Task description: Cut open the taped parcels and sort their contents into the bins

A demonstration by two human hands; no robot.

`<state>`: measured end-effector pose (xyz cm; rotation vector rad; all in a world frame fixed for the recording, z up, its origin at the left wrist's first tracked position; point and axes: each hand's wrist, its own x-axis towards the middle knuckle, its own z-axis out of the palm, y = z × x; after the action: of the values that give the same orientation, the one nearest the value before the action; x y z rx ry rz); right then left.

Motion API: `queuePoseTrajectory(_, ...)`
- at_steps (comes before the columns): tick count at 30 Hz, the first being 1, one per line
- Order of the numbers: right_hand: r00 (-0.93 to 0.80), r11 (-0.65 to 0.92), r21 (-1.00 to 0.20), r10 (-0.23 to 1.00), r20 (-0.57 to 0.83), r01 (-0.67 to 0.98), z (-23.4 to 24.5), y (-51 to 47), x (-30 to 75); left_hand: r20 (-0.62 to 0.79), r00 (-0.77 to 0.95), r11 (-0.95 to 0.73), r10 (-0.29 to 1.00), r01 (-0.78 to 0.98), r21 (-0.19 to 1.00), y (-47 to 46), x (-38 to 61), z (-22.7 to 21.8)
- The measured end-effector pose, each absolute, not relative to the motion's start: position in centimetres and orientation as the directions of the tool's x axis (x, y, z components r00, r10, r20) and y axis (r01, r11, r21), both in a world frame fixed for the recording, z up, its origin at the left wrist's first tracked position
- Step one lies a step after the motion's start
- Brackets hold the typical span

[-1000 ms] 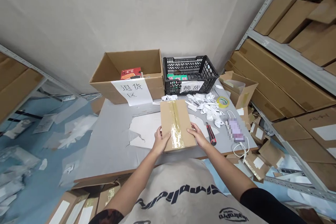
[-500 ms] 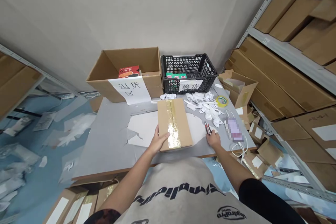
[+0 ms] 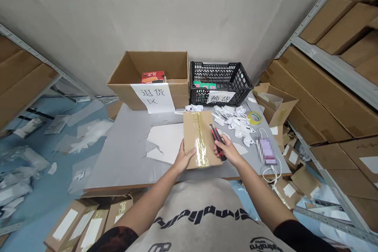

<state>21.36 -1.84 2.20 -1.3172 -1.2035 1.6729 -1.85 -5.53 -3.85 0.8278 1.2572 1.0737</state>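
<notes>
A closed cardboard box point(image 3: 191, 134) stands at the front of the table, its top seam covered by shiny tape point(image 3: 201, 147). My left hand point(image 3: 183, 157) grips the box's left side, thumb on top. In my right hand point(image 3: 230, 150) is a red and black box cutter point(image 3: 217, 142), held over the right edge of the box with its tip pointing away from me. Whether the blade is out, I cannot tell.
Behind are a large open carton point(image 3: 159, 96) with a red book and a black crate point(image 3: 221, 82) with green items. Torn paper point(image 3: 234, 120), a yellow tape roll point(image 3: 254, 117) and a phone point(image 3: 267, 151) with a white cable lie to the right. Shelves flank the table point(image 3: 118, 157).
My right hand has picked the box cutter up from the table and brought it left to the box. My left hand keeps its hold. The view has shifted slightly.
</notes>
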Motion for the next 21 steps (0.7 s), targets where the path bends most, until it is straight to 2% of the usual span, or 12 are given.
queuePoseTrajectory(4, -0.208, -0.278, -0.917, 0.916, -0.343, 0.285, 3.3, -0.7, 18.1, -0.306, -0.049, 0.296, 0.951, -0.156, 0.943, -6.0, -0.8, -4.3)
queuePoseTrajectory(6, -0.185, -0.196, -0.883, 0.937, -0.297, 0.427, 3.4, -0.2, 17.5, -0.298, -0.066, 0.286, 0.952, -0.146, 0.947, -6.4, -0.4, -4.6)
queuePoseTrajectory(9, -0.176, -0.1, -0.839, 0.958, -0.226, 0.535, 3.4, -0.1, 17.2, -0.271, -0.095, 0.259, 0.958, -0.128, 0.957, -7.2, -0.2, -5.0)
queuePoseTrajectory(13, -0.17, -0.117, -0.828, 0.954, -0.247, 0.548, 3.6, -0.3, 16.3, -0.266, -0.096, 0.255, 0.959, -0.116, 0.96, -8.1, -0.7, -5.4)
queuePoseTrajectory(17, -0.121, -0.162, -0.855, 0.96, -0.252, 0.492, 3.7, -0.6, 15.3, -0.308, -0.041, 0.298, 0.951, -0.158, 0.941, -8.6, -1.6, -5.3)
queuePoseTrajectory(21, 0.118, -0.182, -0.848, 0.983, -0.141, 0.497, 3.9, -2.6, 17.6, -0.469, -0.005, 0.459, 0.883, -0.191, 0.867, -7.3, -3.7, -4.6)
